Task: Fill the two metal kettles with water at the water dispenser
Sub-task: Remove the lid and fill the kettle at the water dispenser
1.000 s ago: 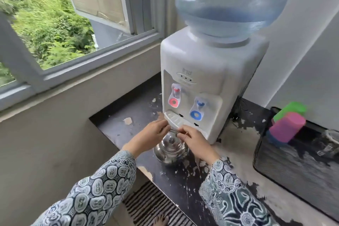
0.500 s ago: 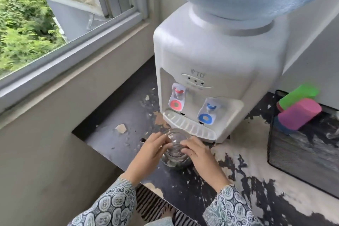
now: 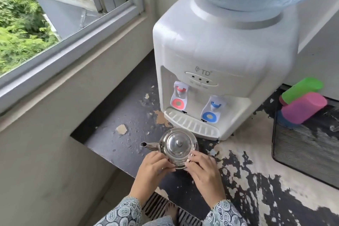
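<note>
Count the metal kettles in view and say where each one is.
1. A single metal kettle stands on the counter before the dispenser's drip tray, spout pointing left, lid on, held by the left hand and right hand. The second isn't visible.

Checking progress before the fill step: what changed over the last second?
The metal kettle, lid on now though it looked open half a second ago, sits slightly nearer the counter edge. Left hand and right hand still hold its sides. Water dispenser untouched.
</note>
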The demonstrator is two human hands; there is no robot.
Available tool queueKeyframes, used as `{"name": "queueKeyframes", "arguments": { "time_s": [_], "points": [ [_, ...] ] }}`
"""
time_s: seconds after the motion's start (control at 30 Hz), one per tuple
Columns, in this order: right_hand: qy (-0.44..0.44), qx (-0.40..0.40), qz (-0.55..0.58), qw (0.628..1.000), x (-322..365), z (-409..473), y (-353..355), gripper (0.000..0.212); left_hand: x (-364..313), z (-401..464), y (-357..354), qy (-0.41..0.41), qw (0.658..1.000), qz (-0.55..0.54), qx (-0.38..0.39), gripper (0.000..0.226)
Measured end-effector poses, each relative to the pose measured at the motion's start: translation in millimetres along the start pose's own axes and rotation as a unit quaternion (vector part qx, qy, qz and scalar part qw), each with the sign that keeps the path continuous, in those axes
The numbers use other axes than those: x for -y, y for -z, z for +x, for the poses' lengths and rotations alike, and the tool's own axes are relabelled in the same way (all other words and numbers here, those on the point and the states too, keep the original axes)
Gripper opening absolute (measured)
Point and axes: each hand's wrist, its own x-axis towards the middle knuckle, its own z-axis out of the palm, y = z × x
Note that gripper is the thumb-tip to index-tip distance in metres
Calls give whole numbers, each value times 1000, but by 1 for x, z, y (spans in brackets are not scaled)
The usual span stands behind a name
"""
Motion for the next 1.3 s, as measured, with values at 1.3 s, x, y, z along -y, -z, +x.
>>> {"name": "queueKeyframes", "arguments": {
  "time_s": [1.3],
  "points": [
    [-77,236,-22,968,-7,99,-10,34,-9,49,-9,60,997,41,2,70]
  ]
}}
